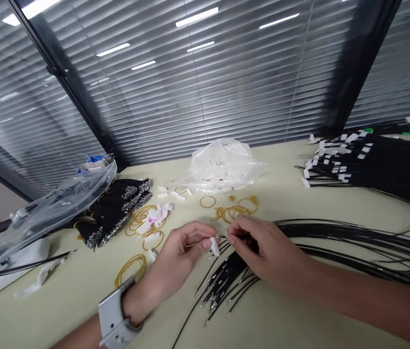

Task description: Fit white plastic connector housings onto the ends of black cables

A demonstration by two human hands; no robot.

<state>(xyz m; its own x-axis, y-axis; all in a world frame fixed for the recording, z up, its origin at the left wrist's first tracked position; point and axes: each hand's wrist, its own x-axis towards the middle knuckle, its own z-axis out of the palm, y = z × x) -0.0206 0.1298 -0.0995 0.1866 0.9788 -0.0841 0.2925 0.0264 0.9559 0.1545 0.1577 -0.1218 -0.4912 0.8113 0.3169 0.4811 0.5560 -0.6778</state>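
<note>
Near the middle of the table, my left hand (185, 247) pinches a small white connector (214, 246) between thumb and fingers. My right hand (259, 247) is closed on a thin black wire, its fingertips just right of the connector. The wire's bare end (221, 236) points at the connector; whether it is inside cannot be made out. Below my right hand lies a bundle of black wires (227, 281) with metal tips, running off to the right.
A clear bag of white parts (223, 167) stands at the back. Yellow rubber bands (130, 269) lie left and centre. Black wires with silver terminals (110, 213) lie left beside a plastic bag (55, 208). Wires with white connectors (383, 165) fill the back right.
</note>
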